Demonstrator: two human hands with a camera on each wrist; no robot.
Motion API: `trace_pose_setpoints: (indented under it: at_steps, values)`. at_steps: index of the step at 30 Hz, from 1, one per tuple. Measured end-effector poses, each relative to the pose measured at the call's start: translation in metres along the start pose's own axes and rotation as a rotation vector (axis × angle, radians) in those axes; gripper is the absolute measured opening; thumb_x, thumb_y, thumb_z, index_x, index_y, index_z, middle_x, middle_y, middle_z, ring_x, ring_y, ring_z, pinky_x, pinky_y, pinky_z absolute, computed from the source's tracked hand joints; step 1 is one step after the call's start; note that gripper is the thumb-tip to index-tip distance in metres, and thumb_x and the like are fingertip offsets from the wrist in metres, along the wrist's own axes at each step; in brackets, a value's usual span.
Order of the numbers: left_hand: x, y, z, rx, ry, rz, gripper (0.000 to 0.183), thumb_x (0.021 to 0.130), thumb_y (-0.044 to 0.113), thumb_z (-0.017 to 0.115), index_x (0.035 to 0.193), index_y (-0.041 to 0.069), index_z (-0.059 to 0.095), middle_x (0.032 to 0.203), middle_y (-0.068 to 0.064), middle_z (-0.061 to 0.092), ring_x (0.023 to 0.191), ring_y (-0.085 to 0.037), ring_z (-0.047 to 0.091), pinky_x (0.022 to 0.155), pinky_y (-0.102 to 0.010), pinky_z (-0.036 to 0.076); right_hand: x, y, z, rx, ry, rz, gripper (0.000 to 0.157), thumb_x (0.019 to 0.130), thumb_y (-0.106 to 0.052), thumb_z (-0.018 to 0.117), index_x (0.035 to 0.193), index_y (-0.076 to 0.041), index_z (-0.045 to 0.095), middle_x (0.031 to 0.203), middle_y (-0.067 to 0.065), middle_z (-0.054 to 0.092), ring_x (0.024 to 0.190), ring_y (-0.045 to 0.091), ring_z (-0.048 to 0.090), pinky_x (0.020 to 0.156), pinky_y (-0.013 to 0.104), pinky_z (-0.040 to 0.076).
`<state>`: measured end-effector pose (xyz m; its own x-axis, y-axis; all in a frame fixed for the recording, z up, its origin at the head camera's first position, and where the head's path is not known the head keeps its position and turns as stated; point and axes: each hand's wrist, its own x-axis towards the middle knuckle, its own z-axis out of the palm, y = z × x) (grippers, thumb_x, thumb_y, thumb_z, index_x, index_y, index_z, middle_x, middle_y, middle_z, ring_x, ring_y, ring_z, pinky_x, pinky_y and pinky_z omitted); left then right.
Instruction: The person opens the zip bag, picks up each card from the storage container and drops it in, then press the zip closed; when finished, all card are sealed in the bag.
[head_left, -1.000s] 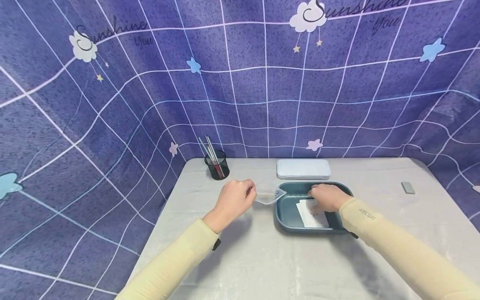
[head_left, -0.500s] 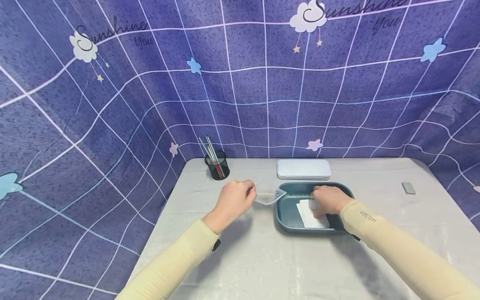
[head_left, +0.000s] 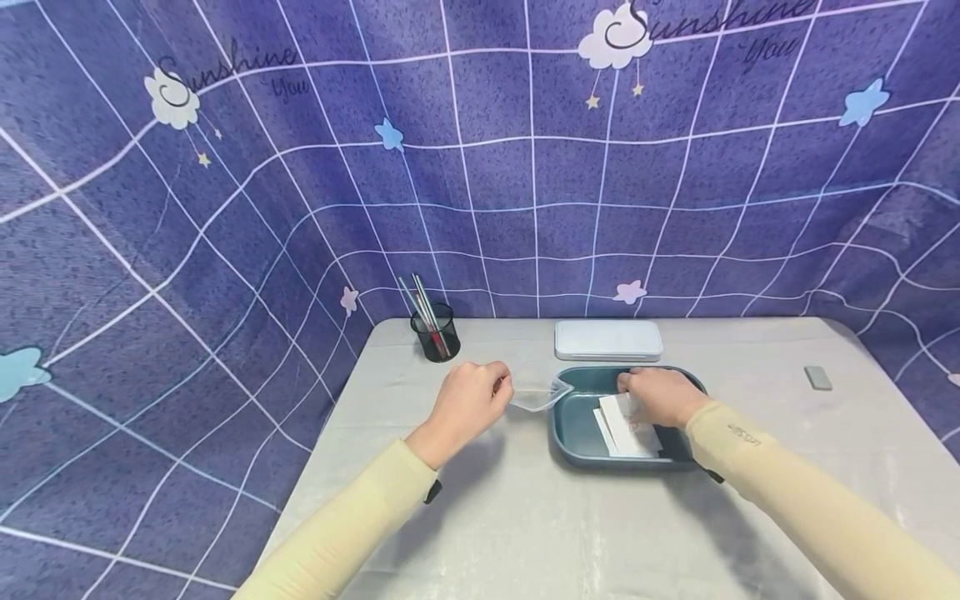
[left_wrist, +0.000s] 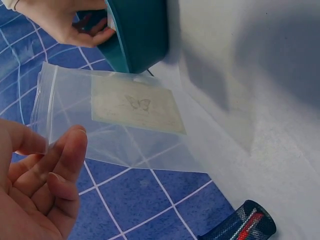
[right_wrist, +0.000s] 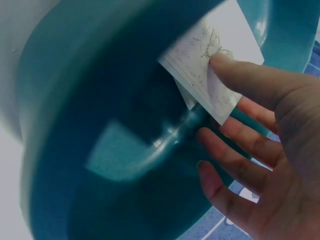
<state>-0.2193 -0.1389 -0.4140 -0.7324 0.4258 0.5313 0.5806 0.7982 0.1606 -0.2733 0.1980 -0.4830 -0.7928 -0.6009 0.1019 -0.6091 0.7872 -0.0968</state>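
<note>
My left hand pinches the top edge of a clear zip bag between thumb and fingers, left of the teal tray. Inside the bag lies a pale card with a butterfly print. My right hand reaches into the tray and pinches a butterfly-printed paper card, thumb on its printed face and fingers behind. Another white card shows partly from under it. The held card stands tilted within the tray; the hand hides part of it in the head view.
A white flat case lies behind the tray. A black mesh cup with several pens or sticks stands at back left. A small grey block lies at right. A purple grid-patterned curtain hangs behind the table.
My right hand's fingers have closed on a card and raised it slightly, so it stands apart from the card under it. The left hand and bag have stayed nearly still.
</note>
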Motion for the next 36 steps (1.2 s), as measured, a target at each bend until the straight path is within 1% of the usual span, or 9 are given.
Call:
trace_pose_setpoints:
  at_steps: [2,6,10,14,18,22,27,31,36]
  values:
    - [0.000,0.000,0.000,-0.001,-0.002,-0.001,0.012,0.091,0.011,0.064,0.084,0.013,0.074,0.062,0.008,0.060,0.055,-0.013,0.056,0.056,-0.036,0.050,0.000,-0.001,-0.003,-0.003,0.007,-0.005,0.035,0.070,-0.014,0.090,0.097,-0.014,0.067,0.086,-0.002,0.062,0.072,0.027,0.065,0.067,0.053,0.056]
    - [0.000,0.000,-0.001,-0.003,-0.005,-0.003,0.012,0.091,0.011,0.064,0.084,0.013,0.074,0.063,0.009,0.059,0.055,-0.013,0.056,0.056,-0.036,0.050,-0.001,-0.001,-0.011,0.000,0.006,-0.010,0.028,0.075,-0.009,0.087,0.096,-0.011,0.069,0.088,0.001,0.065,0.073,0.025,0.065,0.070,0.053,0.057]
    - [0.000,-0.001,-0.001,-0.002,-0.001,-0.001,0.012,0.090,0.012,0.064,0.084,0.014,0.073,0.062,0.010,0.058,0.055,-0.013,0.055,0.055,-0.036,0.049,-0.002,0.000,-0.019,0.014,0.006,-0.024,0.016,0.080,-0.007,0.082,0.085,-0.012,0.068,0.077,-0.003,0.060,0.067,0.019,0.057,0.067,0.048,0.056]
    - [0.000,-0.001,0.000,0.005,0.006,0.004,0.013,0.090,0.012,0.063,0.084,0.014,0.073,0.061,0.010,0.057,0.055,-0.012,0.055,0.055,-0.035,0.049,-0.003,0.001,-0.030,0.042,0.017,-0.036,0.021,0.082,-0.006,0.079,0.076,-0.016,0.062,0.070,-0.007,0.054,0.063,0.016,0.050,0.062,0.045,0.051]
    - [0.000,-0.002,0.000,0.002,0.008,0.004,0.013,0.090,0.011,0.063,0.084,0.013,0.074,0.061,0.010,0.058,0.055,-0.013,0.056,0.056,-0.036,0.050,-0.004,0.000,-0.043,0.082,0.023,-0.045,0.023,0.081,-0.006,0.078,0.073,-0.019,0.061,0.069,-0.010,0.054,0.063,0.013,0.049,0.060,0.042,0.048]
    - [0.000,-0.002,0.000,-0.002,-0.003,-0.001,0.013,0.090,0.010,0.063,0.083,0.013,0.073,0.062,0.010,0.058,0.055,-0.012,0.056,0.056,-0.035,0.050,-0.004,-0.001,-0.054,0.124,-0.007,-0.049,0.024,0.083,-0.009,0.078,0.072,-0.022,0.061,0.068,-0.012,0.052,0.063,0.012,0.048,0.061,0.039,0.046]
    - [0.000,-0.002,-0.001,-0.005,-0.009,-0.004,0.013,0.090,0.010,0.063,0.082,0.014,0.072,0.062,0.010,0.058,0.056,-0.012,0.055,0.057,-0.035,0.050,-0.006,-0.003,-0.068,0.190,-0.035,-0.045,0.017,0.086,-0.011,0.077,0.077,-0.020,0.066,0.069,-0.012,0.053,0.065,0.010,0.050,0.063,0.038,0.047]
    - [0.001,-0.002,-0.001,-0.003,-0.007,-0.009,0.013,0.090,0.011,0.062,0.080,0.015,0.070,0.061,0.011,0.056,0.055,-0.012,0.054,0.056,-0.035,0.049,-0.010,-0.007,-0.078,0.209,0.003,-0.035,0.013,0.087,-0.011,0.075,0.081,-0.020,0.068,0.070,-0.012,0.054,0.066,0.010,0.050,0.064,0.037,0.047]
    - [0.001,-0.003,-0.001,0.000,-0.013,-0.009,0.015,0.090,0.011,0.062,0.077,0.017,0.067,0.059,0.012,0.053,0.054,-0.011,0.051,0.055,-0.033,0.047,-0.017,-0.015,-0.089,0.195,0.115,-0.026,0.011,0.087,-0.011,0.073,0.084,-0.020,0.067,0.075,-0.012,0.056,0.071,0.009,0.053,0.068,0.038,0.048]
